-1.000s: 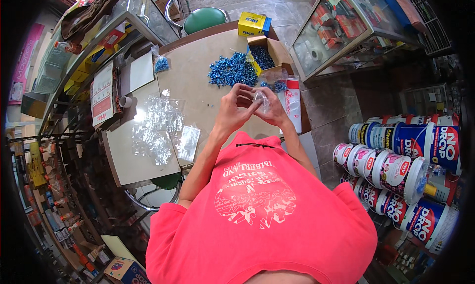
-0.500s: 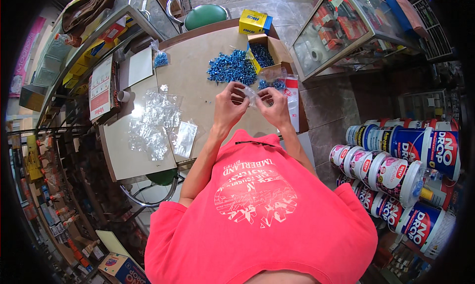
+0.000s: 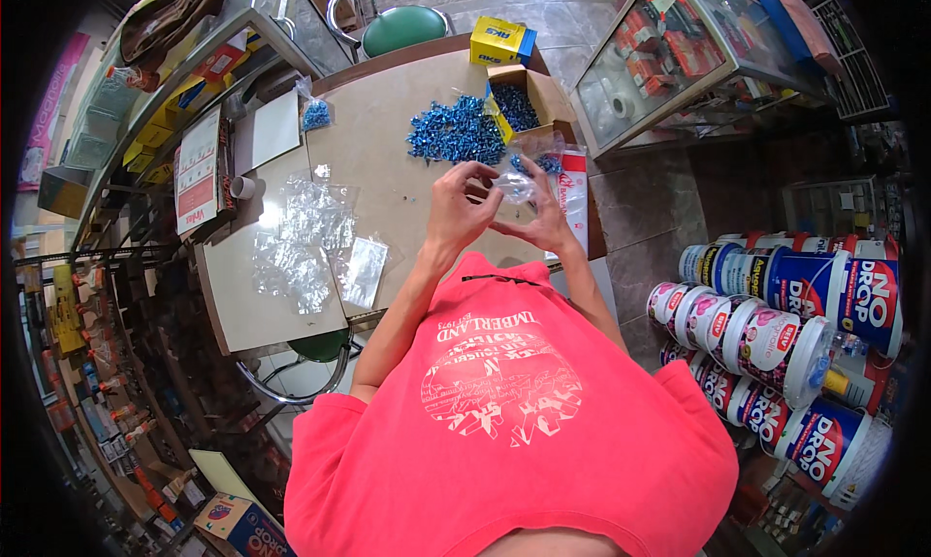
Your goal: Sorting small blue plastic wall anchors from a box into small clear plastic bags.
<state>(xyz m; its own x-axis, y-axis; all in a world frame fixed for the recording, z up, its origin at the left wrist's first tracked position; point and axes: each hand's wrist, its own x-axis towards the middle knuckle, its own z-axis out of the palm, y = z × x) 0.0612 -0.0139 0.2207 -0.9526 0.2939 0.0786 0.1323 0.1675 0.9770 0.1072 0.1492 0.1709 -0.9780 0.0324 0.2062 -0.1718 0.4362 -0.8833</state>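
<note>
Above the near edge of the table, a small clear plastic bag point(image 3: 516, 187) hangs between my hands, its mouth spread. My left hand point(image 3: 462, 204) pinches its left side between thumb and fingers. Around its right side curves my right hand point(image 3: 544, 214), with the thumb stretched out low toward the left. Just beyond my hands lies a heap of small blue metallic pieces point(image 3: 454, 132), seemingly screws. More of them fill an open cardboard box point(image 3: 549, 106) at its right. A clear bag with blue pieces point(image 3: 551, 161) sits right behind my right hand.
Flat clear bags point(image 3: 308, 229) are spread on the left of the table point(image 3: 383, 101). A filled bag point(image 3: 316, 116) lies at the far left. A yellow and blue box point(image 3: 499, 41) stands at the back. Paint buckets point(image 3: 776, 349) are stacked at right, beside a glass case point(image 3: 659, 63).
The bag has gone from gathered between my fingertips to spread wider. My right hand has unfolded, its fingers rising and its thumb reaching left. My left hand has shifted slightly to the right.
</note>
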